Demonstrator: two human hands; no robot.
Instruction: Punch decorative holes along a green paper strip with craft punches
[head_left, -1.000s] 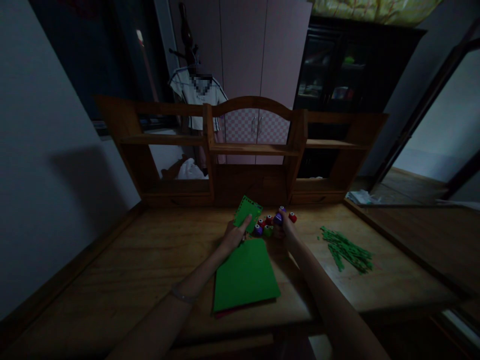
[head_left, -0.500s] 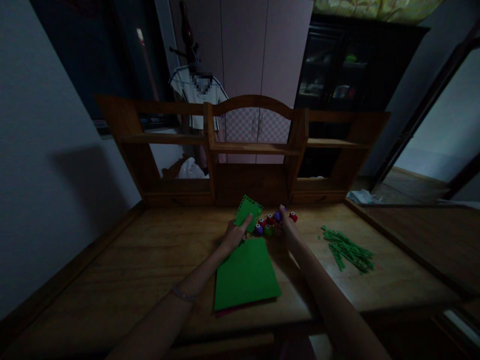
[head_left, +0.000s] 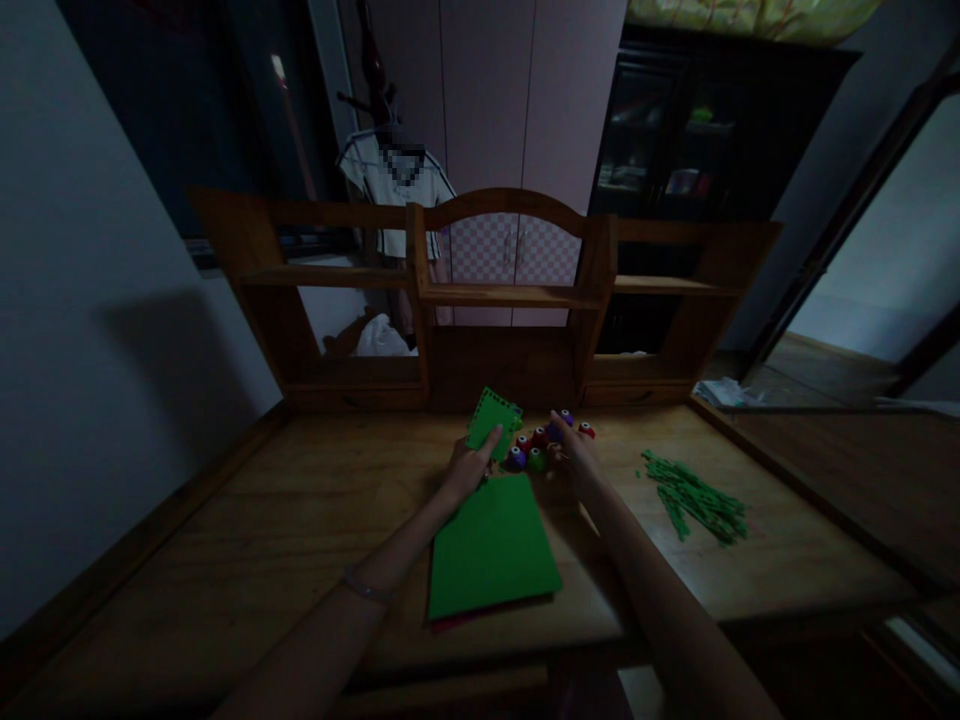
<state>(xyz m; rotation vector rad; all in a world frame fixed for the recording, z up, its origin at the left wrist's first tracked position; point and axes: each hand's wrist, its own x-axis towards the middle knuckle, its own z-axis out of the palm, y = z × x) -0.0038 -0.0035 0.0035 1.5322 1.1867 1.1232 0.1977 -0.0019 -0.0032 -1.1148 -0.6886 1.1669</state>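
My left hand (head_left: pixel 468 470) pinches a small green card (head_left: pixel 491 420) edged with black dashes, thumb on its front. Just below, a larger green sheet (head_left: pixel 493 545) lies on the desk with a reddish layer peeking out beneath. My right hand (head_left: pixel 576 452) is curled among several small round pieces with white, dark-centred tops. Its fingers close about a small purple piece (head_left: pixel 553 432), partly hidden by the index finger. Beside it are a second purple piece (head_left: pixel 565 416), a red piece (head_left: pixel 540 437) and a green piece (head_left: pixel 536 459).
A pile of thin green strips (head_left: pixel 694 498) lies on the right of the wooden desk (head_left: pixel 300 540). A wooden shelf unit (head_left: pixel 517 298) stands along the back edge. Past it hangs a white shirt (head_left: pixel 397 185). The room is dim.
My right hand has shifted slightly left, its fingers lower over the pieces. One purple piece now shows behind the index finger. My left hand and the card have moved only slightly.
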